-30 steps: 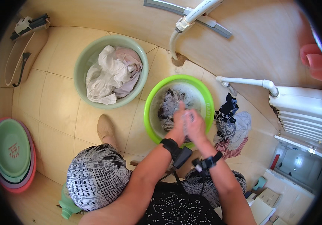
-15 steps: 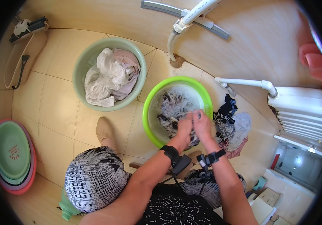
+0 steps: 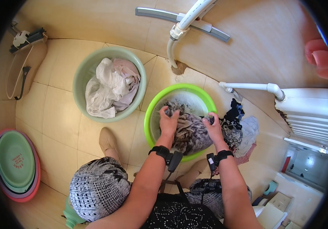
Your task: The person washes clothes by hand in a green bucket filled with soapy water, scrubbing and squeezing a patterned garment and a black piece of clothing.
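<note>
Left hand (image 3: 168,121) and right hand (image 3: 213,128) have moved apart since the earlier frame — each now grips the patterned cloth (image 3: 192,133), which is spread between them. Cloth is in the bright green basin (image 3: 147,124) — clothes pile (image 3: 248,129) on floor, just beside it.

Nested green, purple and pink plastic basins (image 3: 16,159) are at the left, and one white ribbed radiator (image 3: 307,103) is at the right.

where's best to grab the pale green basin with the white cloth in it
Probably the basin's rim, at left and right, coming from the near side: it stands raised and uncovered all round, while the cloth lies inside.
</note>
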A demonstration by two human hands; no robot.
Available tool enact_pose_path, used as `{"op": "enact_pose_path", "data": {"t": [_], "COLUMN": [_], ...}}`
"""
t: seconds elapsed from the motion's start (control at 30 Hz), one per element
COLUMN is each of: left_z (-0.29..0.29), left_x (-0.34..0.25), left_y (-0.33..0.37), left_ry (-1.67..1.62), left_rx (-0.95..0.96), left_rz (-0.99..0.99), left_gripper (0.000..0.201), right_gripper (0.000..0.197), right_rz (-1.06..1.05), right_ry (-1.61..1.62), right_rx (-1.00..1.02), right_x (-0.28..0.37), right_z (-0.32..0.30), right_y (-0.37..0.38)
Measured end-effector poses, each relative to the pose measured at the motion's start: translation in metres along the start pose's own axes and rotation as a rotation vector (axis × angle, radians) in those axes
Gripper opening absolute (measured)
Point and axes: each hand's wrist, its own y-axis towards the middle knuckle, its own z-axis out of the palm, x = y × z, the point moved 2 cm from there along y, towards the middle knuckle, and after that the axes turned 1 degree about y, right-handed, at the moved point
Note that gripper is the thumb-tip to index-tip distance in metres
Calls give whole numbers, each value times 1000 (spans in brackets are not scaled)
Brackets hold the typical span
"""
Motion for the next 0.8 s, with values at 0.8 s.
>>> {"op": "enact_pose_path", "data": {"t": [0.8], "left_z": [27], "left_x": [-4], "left_y": [-15], "left_ry": [-1137], "left_rx": [489], "left_rz": [-554], "left_gripper": [44], "right_gripper": [21], "right_rz": [-313], "right_ry": [-146], "right_rx": [421], "right_x": [151], "right_z": [26], "right_y": [-59]}}
